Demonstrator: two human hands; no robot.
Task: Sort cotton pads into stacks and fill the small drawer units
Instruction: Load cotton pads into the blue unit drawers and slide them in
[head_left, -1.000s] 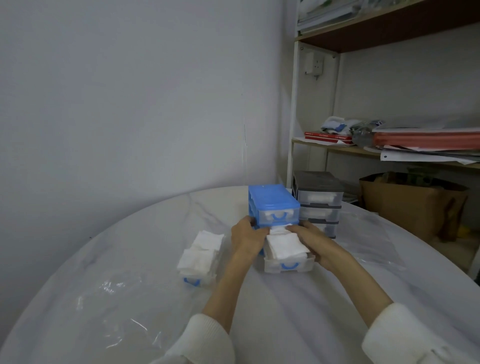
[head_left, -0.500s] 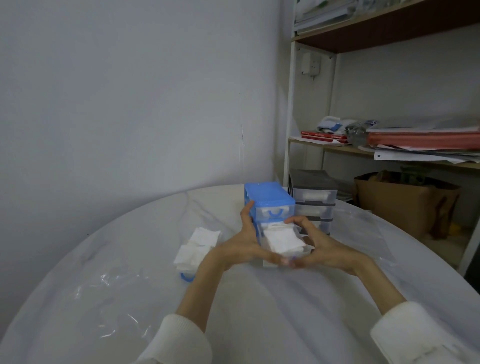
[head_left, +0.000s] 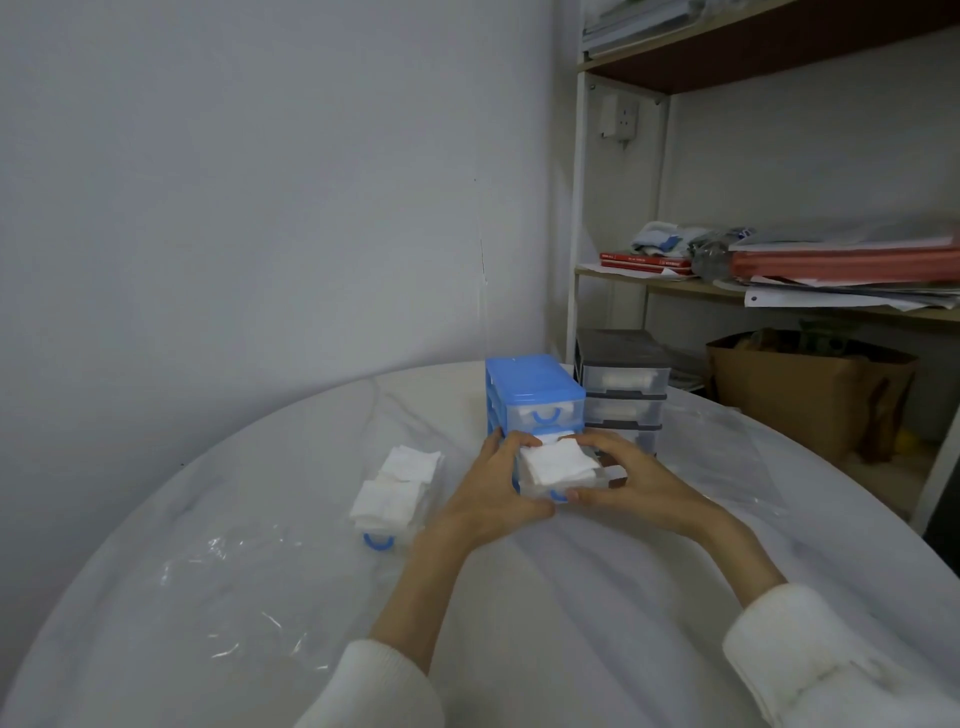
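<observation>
Item: half-open drawer (head_left: 563, 480) of cotton pads (head_left: 557, 462) in the blue drawer unit (head_left: 532, 395), mid-table, your left hand (head_left: 493, 491) and right hand (head_left: 631, 480) curling fingers around both sides, likely steadying it for sliding home.

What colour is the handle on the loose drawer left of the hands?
Blue handle, head view.

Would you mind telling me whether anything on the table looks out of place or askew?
Yes: one drawer lies on the table to the left of the blue drawer unit, out of any unit, its cotton pads heaped unevenly. The pads in the drawer between both hands sit skewed too.
</observation>
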